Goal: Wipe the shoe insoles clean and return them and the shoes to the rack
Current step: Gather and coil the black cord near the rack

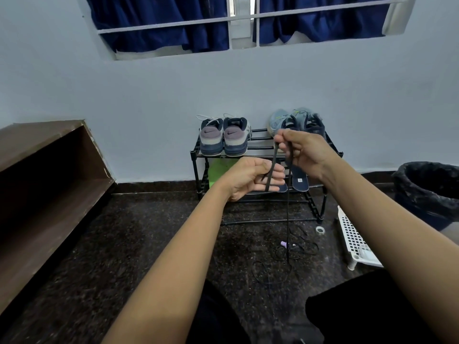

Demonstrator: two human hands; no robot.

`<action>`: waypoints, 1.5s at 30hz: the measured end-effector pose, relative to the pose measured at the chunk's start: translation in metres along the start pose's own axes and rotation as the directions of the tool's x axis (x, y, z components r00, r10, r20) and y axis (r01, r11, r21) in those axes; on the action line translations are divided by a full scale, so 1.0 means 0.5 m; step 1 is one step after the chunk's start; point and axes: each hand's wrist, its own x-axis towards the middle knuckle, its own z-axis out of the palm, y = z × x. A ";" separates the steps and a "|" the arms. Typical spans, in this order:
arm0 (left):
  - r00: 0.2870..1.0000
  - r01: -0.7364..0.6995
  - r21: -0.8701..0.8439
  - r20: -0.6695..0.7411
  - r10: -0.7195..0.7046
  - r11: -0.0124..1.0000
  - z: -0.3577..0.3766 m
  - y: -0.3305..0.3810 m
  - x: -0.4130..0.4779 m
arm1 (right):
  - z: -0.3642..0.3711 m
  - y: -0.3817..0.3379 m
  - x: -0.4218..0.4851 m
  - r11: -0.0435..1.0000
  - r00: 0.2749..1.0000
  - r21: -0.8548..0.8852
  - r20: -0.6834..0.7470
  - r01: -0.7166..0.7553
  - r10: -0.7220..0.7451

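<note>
A person seated on a dark floor held a black shoelace (274, 157) before a low black rack (192, 156). The right hand (306, 155) pinched the lace's upper part. The left hand (250, 181), fingers nearly straight, seemed to pin it under the thumb, though this was hard to see. Two dark insoles (300, 181) lay on the rack's middle shelf, with shoes (223, 139) on top. The insoles looked thin, light and bendy, best lifted by their near ends.

We see the black rack (259, 139) on the dark floor (124, 244); its top shelf carries grey shoes (223, 137) left, blue shoes (280, 120) right, and its lower shelf insoles (300, 181).
</note>
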 end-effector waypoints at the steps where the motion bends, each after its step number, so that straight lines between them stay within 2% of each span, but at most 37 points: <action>1: 1.000 0.006 -0.015 0.020 -0.006 1.000 0.003 0.001 -0.003 | -0.002 0.001 0.001 0.999 1.000 0.035 -0.028 0.001 0.000; 6: 0.997 -0.020 -0.181 0.070 0.033 0.983 0.012 0.011 -0.018 | -0.028 0.013 0.011 0.995 0.992 0.100 -0.121 -0.023 0.035; 8: 0.998 -0.042 -0.258 0.042 0.055 0.965 0.010 0.019 -0.020 | -0.042 0.029 0.022 0.995 0.984 -0.030 -0.157 -0.090 0.084; 10: 0.998 -0.066 -0.319 -0.007 0.067 0.945 0.007 0.024 -0.019 | -0.056 0.049 0.028 0.944 0.988 -0.308 -0.130 -0.116 0.079; 12: 0.997 -0.074 -0.334 -0.053 0.060 0.940 0.003 0.026 -0.017 | -0.055 0.060 0.021 0.838 1.000 -0.546 -0.005 -0.024 0.025; 13: 0.996 -0.071 -0.331 -0.073 0.050 0.941 0.000 0.025 -0.016 | -0.050 0.063 0.016 0.801 0.997 -0.598 0.072 0.033 0.013; 18: 0.994 -0.045 -0.299 -0.109 0.013 0.953 -0.007 0.026 -0.014 | -0.009 0.079 0.009 0.781 0.915 -0.540 0.392 0.313 -0.095; 21: 0.992 -0.059 -0.308 -0.124 0.021 0.950 -0.003 0.031 -0.014 | 0.004 0.082 0.011 0.746 0.885 -0.521 0.422 0.416 -0.199; 24: 0.991 -0.085 -0.337 -0.128 0.044 0.937 -0.003 0.034 -0.011 | 0.008 0.082 0.016 0.701 0.874 -0.532 0.378 0.474 -0.305; 27: 0.990 -0.107 -0.361 -0.123 0.066 0.926 0.000 0.036 -0.006 | 0.001 0.086 0.021 0.731 0.908 -0.543 0.306 0.413 -0.286; 30: 0.976 -0.172 -0.402 -0.190 0.101 0.900 -0.001 0.034 0.002 | -0.007 0.096 0.024 0.716 0.928 -0.624 0.363 0.311 -0.087; 33: 0.951 -0.236 -0.344 -0.274 0.143 0.909 -0.012 0.030 0.010 | -0.003 0.092 0.006 0.829 0.878 -0.544 0.451 0.130 0.159; 38: 0.898 -0.328 -0.197 -0.367 0.241 0.924 -0.024 0.026 0.020 | -0.018 0.052 -0.011 0.903 0.848 -0.419 0.442 -0.093 0.293; 41: 0.886 -0.291 0.008 -0.376 0.272 0.957 -0.028 0.010 0.024 | -0.019 0.032 -0.027 0.928 0.853 -0.341 0.431 -0.149 0.295; 43: 0.904 -0.233 0.129 -0.336 0.264 0.964 -0.023 -0.004 0.028 | -0.016 0.024 -0.033 0.959 0.890 -0.247 0.394 -0.139 0.231; 45: 0.938 -0.191 0.178 -0.258 0.233 0.965 -0.011 -0.010 0.028 | -0.015 0.017 -0.032 0.983 0.931 -0.151 0.333 -0.103 0.149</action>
